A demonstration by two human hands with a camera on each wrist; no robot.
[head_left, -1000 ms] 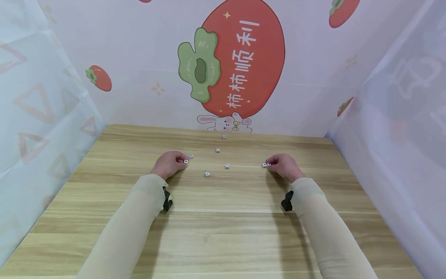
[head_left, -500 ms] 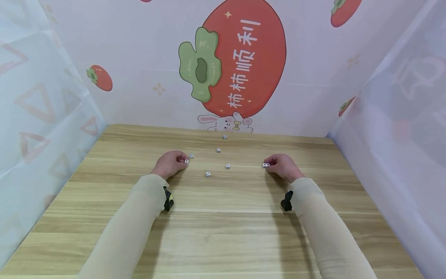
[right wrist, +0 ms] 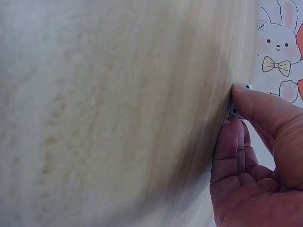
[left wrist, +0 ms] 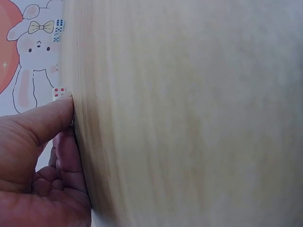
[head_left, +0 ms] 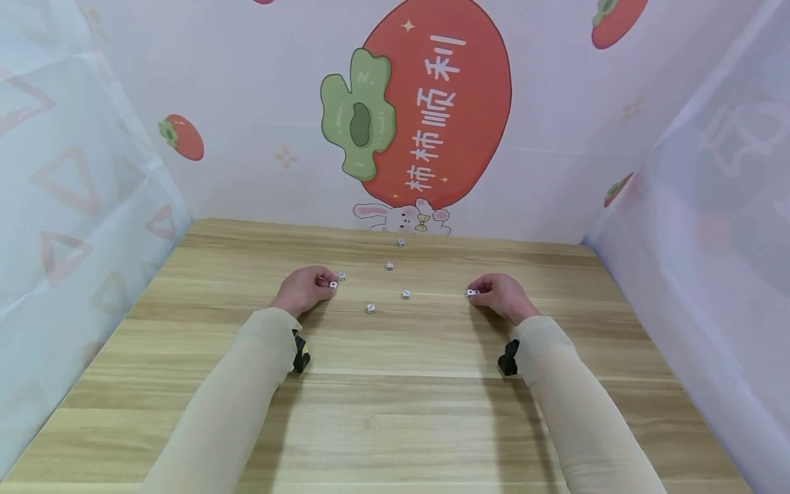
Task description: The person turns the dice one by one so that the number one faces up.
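Note:
In the head view my left hand (head_left: 306, 288) is low at the table's left-centre, pinching a small white die (head_left: 333, 285) between thumb and fingertips. Just beyond it, another die (head_left: 342, 276) lies on the wood. My right hand (head_left: 501, 295) pinches white dice (head_left: 472, 293) at the right, with the rest of their shape hidden by the fingers. Two pieces show there in the right wrist view: one die (right wrist: 249, 87) past the thumb tip and another (right wrist: 234, 111) between thumb and forefinger. Red pips mark a die (left wrist: 59, 91) at the left thumb's tip in the left wrist view.
Between the hands, loose dice stand apart: one nearest (head_left: 371, 309), one to its right (head_left: 406, 295), one farther back (head_left: 389, 265), and one close to the back wall (head_left: 401, 243). Printed sheets enclose the wooden table (head_left: 395, 412) at the back and both sides.
The dice at the right fingertips, slightly askew a second ago, have come together, and less of the second one shows. The left hand stays with its die. The head view has shifted slightly.

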